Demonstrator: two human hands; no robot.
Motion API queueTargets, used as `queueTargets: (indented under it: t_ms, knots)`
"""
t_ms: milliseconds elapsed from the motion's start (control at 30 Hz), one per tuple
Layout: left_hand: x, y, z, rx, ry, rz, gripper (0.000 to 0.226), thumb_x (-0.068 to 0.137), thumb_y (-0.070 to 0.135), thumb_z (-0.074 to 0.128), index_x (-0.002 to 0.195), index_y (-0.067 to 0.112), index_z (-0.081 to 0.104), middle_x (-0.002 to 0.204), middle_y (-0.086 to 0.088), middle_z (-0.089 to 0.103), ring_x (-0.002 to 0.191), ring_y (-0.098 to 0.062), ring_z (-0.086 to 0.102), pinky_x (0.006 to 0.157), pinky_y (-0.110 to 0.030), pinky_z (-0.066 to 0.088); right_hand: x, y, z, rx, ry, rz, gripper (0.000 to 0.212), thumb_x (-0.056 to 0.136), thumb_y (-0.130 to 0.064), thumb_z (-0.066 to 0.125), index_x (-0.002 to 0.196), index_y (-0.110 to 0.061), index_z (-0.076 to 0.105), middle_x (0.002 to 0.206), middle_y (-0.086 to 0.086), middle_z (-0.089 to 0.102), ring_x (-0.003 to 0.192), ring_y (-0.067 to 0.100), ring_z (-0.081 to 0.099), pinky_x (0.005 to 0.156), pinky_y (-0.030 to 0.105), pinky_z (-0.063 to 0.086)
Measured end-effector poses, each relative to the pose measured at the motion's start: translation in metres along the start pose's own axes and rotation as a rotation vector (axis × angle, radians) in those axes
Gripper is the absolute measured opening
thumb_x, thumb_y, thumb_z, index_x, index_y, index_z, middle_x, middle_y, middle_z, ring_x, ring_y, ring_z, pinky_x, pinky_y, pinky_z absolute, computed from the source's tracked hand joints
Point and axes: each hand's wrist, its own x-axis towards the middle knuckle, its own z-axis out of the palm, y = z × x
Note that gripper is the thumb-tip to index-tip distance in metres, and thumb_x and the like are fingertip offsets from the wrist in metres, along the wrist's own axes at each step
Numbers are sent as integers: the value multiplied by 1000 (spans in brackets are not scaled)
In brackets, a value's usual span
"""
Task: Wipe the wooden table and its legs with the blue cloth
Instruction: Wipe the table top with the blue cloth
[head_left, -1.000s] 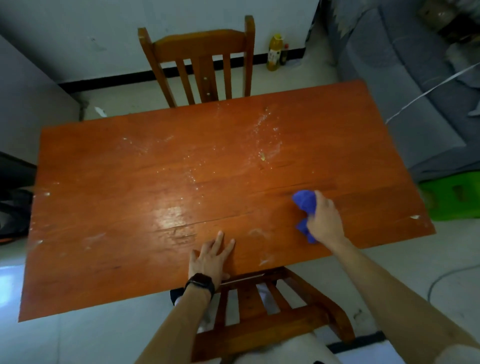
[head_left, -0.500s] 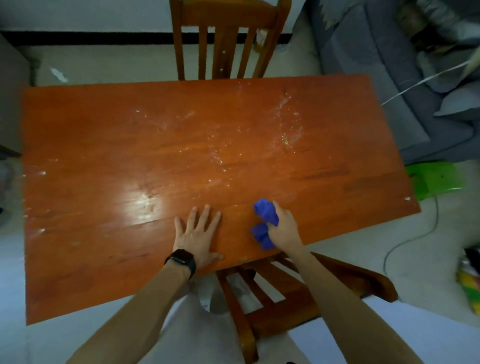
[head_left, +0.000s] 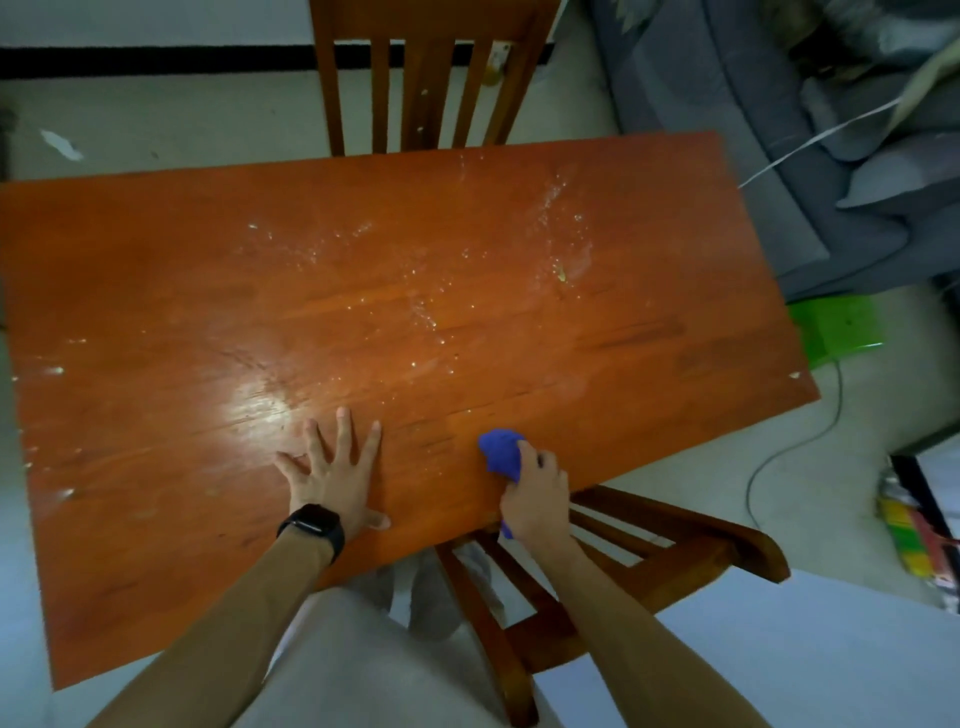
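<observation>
My right grip (head_left: 535, 493) is curled around the bunched blue cloth (head_left: 501, 452), pressing it on the wooden surface (head_left: 467, 312) near its front edge; my left grip (head_left: 332, 478) lies flat, fingers spread, on that surface.

Your bench (head_left: 156, 312) is orange-brown with darker grain lines, whitish specks across its far half and one pale shine. The cloth (head_left: 501, 452) is deep blue. Your watch (head_left: 314, 525) is black. The far chair (head_left: 426, 78) and the near chair (head_left: 675, 535) are reddish brown, the sofa (head_left: 727, 104) is grey, the stool (head_left: 836, 332) bright green.
</observation>
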Motion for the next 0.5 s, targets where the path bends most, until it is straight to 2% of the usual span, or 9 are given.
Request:
queueTargets:
  t_ms: [67,100,167,200,267,333,400,433,500]
  knots:
    - [0,-1,1,-13,7,4,135,68,71,72,150,32,-28,156,-11,-37,143,-52,-21,107,-79,11,3,-2,-9,124,-123,-118,51,90,-20,55,138,-33,42,124,-3,53,103,13,58,94,39,51]
    - [0,-1,0,-15,11,4,135,68,71,72,150,33,-29,156,-11,-38,143,-52,-21,107,-79,11,11,2,-20,188,-114,-130,44,90,-23,55,130,-37,47,115,-7,58,96,8,61,89,39,55]
    - [1,-2,2,-13,21,-7,135,68,72,71,149,34,-29,156,-9,-38,144,-50,-22,108,-78,9,33,17,-56,310,-4,-29,35,90,-22,57,122,-31,48,98,-7,62,84,8,64,78,36,57]
    - [1,-3,3,-13,28,-14,135,67,72,71,148,36,-30,157,-8,-37,144,-49,-22,108,-78,9,45,28,-75,360,70,63,40,89,-18,59,126,-25,45,96,-3,62,83,11,65,75,34,56]
    - [0,-1,3,-17,27,-40,136,65,74,72,147,39,-31,157,-5,-36,145,-47,-21,108,-77,7,76,62,-112,367,215,155,53,87,-13,64,134,-18,39,105,4,60,90,20,64,76,34,51]
    - [-2,3,4,8,36,-71,136,64,74,73,147,39,-30,159,-5,-33,146,-46,-19,110,-75,5,105,91,-122,251,298,176,56,89,-17,64,139,-15,39,128,16,49,107,34,57,87,43,47]
    - [-2,9,1,43,45,-101,137,64,72,74,149,38,-28,160,-7,-30,147,-47,-16,111,-73,2,120,104,-111,45,252,184,63,95,-36,55,150,-17,30,152,20,25,129,45,36,105,53,34]
    - [-3,12,-3,46,26,-115,138,64,71,75,150,37,-27,160,-7,-30,147,-47,-16,112,-72,0,124,108,-99,-48,207,190,68,97,-47,47,154,-20,20,158,15,13,137,45,24,110,56,28]
    - [-5,18,-5,46,-3,-141,139,64,68,78,151,35,-26,160,-7,-29,147,-47,-15,112,-71,-1,123,111,-83,-142,185,169,71,100,-54,33,156,-23,4,161,9,5,140,43,17,112,57,24]
